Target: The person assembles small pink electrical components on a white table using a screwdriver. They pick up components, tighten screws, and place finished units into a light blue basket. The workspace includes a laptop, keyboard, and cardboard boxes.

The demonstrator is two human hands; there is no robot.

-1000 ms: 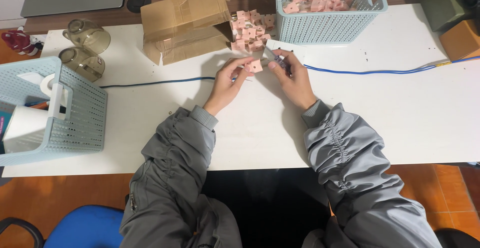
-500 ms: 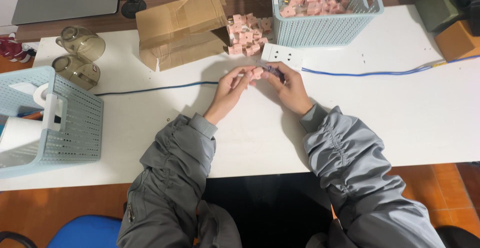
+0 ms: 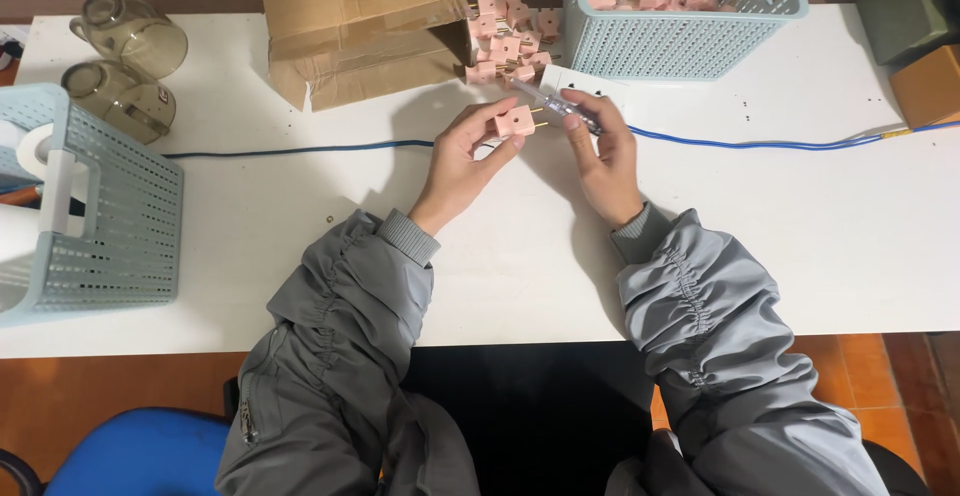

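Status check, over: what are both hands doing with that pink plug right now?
Left hand pinches small pink plastic plug, prongs right. Right hand grips clear-handled tester screwdriver, tip toward plug. Nothing between them.

Behind my hands I see bare table [image 3: 300,246]; ahead, the plug pile [image 3: 505,41], cardboard box [image 3: 365,21] and basket [image 3: 680,21] block me, blue cable [image 3: 300,148] crossing beneath.

left hand [image 3: 462,161], right hand [image 3: 605,156] raised, grips pinched.
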